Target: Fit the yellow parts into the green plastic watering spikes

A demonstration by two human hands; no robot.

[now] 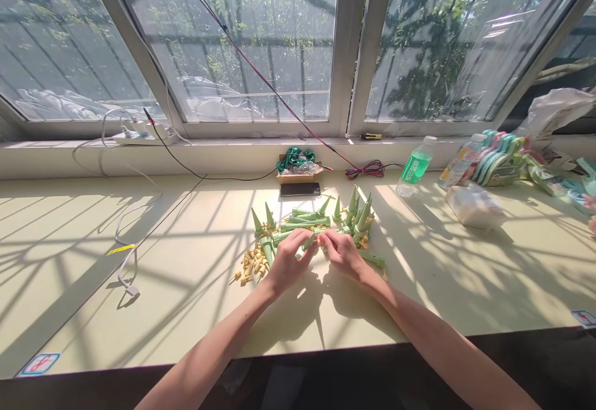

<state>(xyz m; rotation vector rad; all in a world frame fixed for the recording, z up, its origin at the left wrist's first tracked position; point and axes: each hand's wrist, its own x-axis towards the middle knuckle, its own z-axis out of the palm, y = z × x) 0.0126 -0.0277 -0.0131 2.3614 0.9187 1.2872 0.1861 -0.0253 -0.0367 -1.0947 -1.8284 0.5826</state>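
Note:
My left hand [291,258] is closed on a green cone-shaped plastic piece [308,242], partly hidden by the fingers. Fingertips of my right hand [343,253] pinch right beside it, at a small orange-yellow bit that I cannot make out clearly. Around both hands lie green plastic parts: upright pointed cones [362,223] at the right, more cones [257,220] at the left, and long green tubes [305,219] behind. Left of my left hand is a heap of small yellow pegs [254,264].
Behind the parts are a dark phone [300,190] and a small cardboard box [298,178] with green material. A green-labelled bottle [416,166], a white tissue pack [475,205] and coloured hangers [500,161] stand right. A cable [125,273] lies left; a power strip [139,136] sits on the sill.

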